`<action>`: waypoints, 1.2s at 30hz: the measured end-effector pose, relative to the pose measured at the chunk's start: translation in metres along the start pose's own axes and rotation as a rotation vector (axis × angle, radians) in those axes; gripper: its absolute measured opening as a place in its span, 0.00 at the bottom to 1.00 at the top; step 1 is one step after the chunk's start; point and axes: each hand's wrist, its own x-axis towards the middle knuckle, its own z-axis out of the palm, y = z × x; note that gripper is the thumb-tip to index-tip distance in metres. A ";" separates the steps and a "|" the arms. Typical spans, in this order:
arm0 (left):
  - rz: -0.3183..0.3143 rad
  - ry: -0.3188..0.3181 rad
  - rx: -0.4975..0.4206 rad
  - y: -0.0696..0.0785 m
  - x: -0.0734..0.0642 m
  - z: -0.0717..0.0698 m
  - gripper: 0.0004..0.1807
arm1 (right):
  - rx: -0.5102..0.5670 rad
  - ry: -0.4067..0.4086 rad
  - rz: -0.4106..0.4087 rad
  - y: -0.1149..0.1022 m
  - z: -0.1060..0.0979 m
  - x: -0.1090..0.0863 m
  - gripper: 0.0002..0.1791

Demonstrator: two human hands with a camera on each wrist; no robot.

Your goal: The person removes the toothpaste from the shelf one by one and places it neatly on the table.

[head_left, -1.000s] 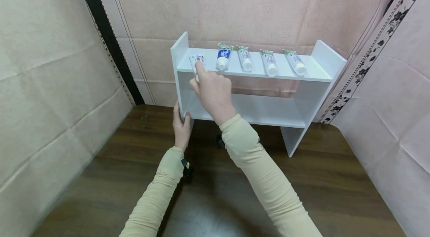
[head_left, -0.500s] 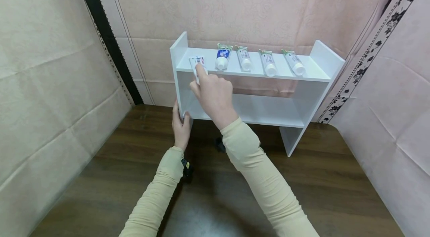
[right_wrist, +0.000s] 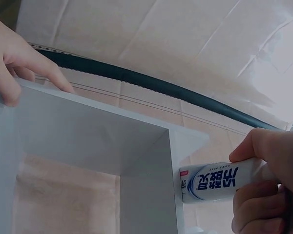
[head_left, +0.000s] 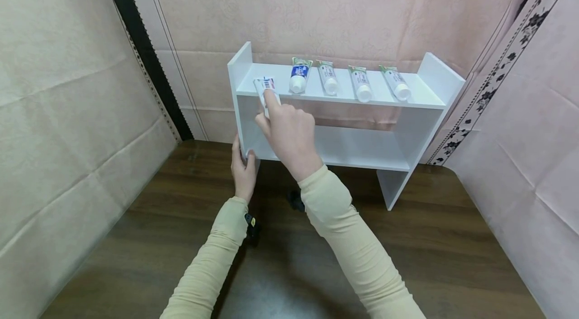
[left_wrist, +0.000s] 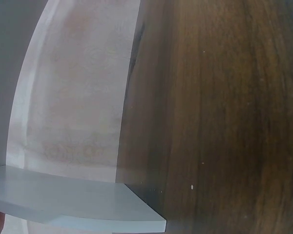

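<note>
My right hand point(head_left: 294, 133) grips a white toothpaste tube point(right_wrist: 210, 183) with blue lettering, its index finger stretched along the tube. In the right wrist view the tube's flat end is at the edge of the upper board; the fingers hide its cap end. A white two-tier shelf rack point(head_left: 362, 148) stands in the middle of the head view. My left hand point(head_left: 244, 173) holds the rack's left side panel low down, thumb in front and fingers round the outside. On the upper board lie a blue-and-white tube point(head_left: 299, 77) and three paler tubes, caps toward me.
The rack stands on a dark wooden table point(head_left: 181, 238). Pale patterned cloth point(head_left: 325, 7) hangs behind it and at both sides. Raised side panels point(head_left: 441, 80) bound the upper board. A dark strip point(head_left: 145, 47) runs down the left corner.
My right hand and its tube have shifted slightly down and toward me, away from the upper board. The left hand keeps its hold on the rack, and the other tubes lie as before.
</note>
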 end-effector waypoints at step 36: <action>-0.042 -0.016 0.031 -0.004 0.002 -0.001 0.31 | -0.012 0.088 -0.036 -0.003 0.002 -0.025 0.08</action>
